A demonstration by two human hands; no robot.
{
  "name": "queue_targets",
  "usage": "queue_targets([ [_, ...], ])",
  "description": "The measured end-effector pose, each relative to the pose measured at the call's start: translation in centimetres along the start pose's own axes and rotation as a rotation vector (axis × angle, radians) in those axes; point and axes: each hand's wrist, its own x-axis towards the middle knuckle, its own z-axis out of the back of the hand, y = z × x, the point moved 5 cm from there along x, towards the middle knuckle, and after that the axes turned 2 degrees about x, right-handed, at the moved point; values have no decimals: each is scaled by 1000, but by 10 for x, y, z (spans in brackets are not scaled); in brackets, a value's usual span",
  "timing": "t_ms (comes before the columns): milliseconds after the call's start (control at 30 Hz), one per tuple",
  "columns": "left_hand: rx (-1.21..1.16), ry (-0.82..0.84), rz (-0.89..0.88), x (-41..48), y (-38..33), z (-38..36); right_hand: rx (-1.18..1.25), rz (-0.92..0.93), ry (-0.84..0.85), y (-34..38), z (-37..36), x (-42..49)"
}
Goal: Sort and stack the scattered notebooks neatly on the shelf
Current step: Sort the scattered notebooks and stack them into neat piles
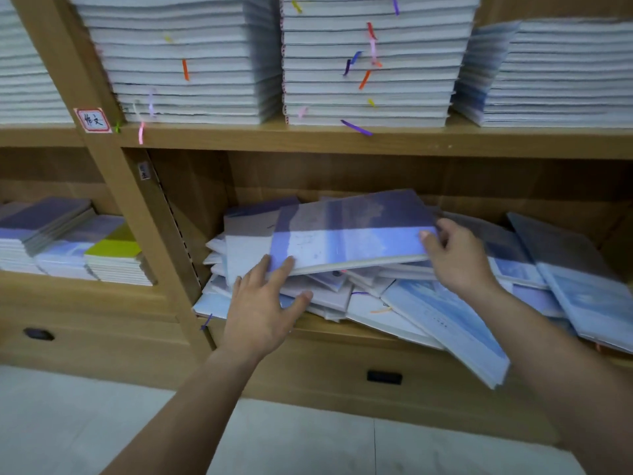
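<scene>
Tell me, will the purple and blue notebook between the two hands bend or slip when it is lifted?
The purple and blue notebook should be fairly stiff: it shows no sag between the left hand and the right hand. It looks thin, so probably light. The loose pile beneath may shift.

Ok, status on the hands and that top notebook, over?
Right hand grips top notebook by right edge. Left hand touches its front-left corner. Loose pile underneath; blue notebook overhangs shelf.
</scene>
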Motion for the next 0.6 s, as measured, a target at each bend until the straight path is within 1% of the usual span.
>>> queue_targets([
  [100, -49, -54, 40, -2, -16, 3, -20, -101, 6, -9, -4, -5],
  [200, -117, -81, 22, -11, -36, 4, 55, -116, 5, -18, -9, -2],
  [300, -204, -49, -34, -21, -53, -1, 104, -202, -70, -31, 0, 3],
  [367, -221, -7, -80, -23, -62, -7, 99, -241, -115, -39, 4, -1],
  [433, -221, 25, -98, -20, -67, -11, 110, -231, -87, -43, -1, -12],
  [467, -219, 16, -104, -16, -67, -10, 115, -213, -64, -43, -6, -19],
  [567, -147, -99, -109, -1, -57, -4, 37, -161, -25, -41, -13, -30],
  [600, -108, -109, -89, 4, -51, -4, 2, -149, -15, -40, -13, -31],
])
